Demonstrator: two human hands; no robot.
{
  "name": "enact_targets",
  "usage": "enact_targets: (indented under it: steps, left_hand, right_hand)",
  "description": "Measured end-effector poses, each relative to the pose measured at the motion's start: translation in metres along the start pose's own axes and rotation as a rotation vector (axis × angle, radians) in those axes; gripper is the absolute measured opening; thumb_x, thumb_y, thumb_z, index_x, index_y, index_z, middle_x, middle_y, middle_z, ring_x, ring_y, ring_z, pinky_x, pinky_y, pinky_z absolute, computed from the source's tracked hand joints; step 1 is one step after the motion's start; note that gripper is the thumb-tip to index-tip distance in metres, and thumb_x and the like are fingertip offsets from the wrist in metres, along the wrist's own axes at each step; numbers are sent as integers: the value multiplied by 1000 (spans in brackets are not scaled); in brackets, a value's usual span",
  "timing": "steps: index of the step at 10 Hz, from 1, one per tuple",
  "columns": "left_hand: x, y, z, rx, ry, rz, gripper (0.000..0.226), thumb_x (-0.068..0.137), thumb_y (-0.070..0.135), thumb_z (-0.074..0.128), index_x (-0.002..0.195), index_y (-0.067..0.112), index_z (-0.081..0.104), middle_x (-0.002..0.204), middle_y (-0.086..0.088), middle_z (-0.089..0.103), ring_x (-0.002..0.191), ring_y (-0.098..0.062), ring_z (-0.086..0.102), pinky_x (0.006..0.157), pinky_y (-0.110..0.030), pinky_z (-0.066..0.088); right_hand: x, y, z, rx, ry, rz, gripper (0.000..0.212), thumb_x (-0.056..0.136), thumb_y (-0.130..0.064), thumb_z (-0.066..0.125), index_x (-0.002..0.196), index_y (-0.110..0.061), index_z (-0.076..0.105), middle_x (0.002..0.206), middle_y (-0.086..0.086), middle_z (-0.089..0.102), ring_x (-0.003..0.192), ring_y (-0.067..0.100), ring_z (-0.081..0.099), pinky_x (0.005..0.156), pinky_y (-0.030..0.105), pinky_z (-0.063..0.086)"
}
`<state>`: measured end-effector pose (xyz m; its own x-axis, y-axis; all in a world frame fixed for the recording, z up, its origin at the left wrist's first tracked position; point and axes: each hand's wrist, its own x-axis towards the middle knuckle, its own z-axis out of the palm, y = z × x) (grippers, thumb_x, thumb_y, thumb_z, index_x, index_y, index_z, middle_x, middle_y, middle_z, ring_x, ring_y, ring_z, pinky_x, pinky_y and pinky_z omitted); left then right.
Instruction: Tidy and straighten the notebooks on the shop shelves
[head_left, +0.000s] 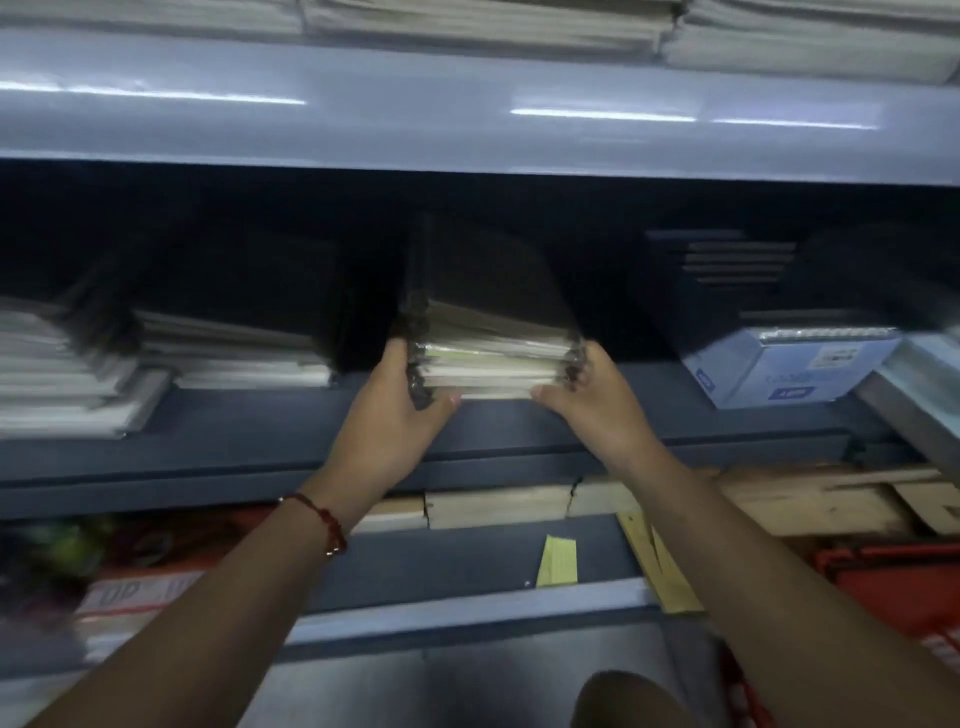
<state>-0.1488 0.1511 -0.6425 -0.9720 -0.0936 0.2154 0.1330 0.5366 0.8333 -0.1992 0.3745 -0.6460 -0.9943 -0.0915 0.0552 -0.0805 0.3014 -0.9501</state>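
Left hand (395, 415), red cord bracelet (322, 519) at wrist, and right hand (597, 400): fingers curled round opposite sides of a stack of spiral-bound notebooks with dark top cover (488, 332), thumbs beneath its near edge. Stack sits mid-way along the blue-grey metal shelf (260, 431). Further pale notebook stacks (234, 353) left; blue boxed pack (789, 364) right.

The left stack (62, 374) on the shelf (260, 421) is smeared by motion and cut by the frame's edge. Behind the middle stack (488, 358) the back of the shelf is too dark to read. Fingers of the left hand (395, 415) and right hand (587, 400) vanish behind the stack's sides. The blue box (779, 369) has labels too small to make out.
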Motion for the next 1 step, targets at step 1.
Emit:
enact_targets:
  steps: [1]
  left_hand:
    - [-30, 8, -22, 97, -67, -94, 65, 92, 45, 65, 149, 37, 36, 143, 10, 52, 131, -7, 48, 109, -31, 42]
  right_hand:
    - [-33, -19, -9, -40, 125, 124, 27, 90, -25, 72, 115, -23, 60, 100, -9, 67, 93, 4, 63, 85, 25, 48]
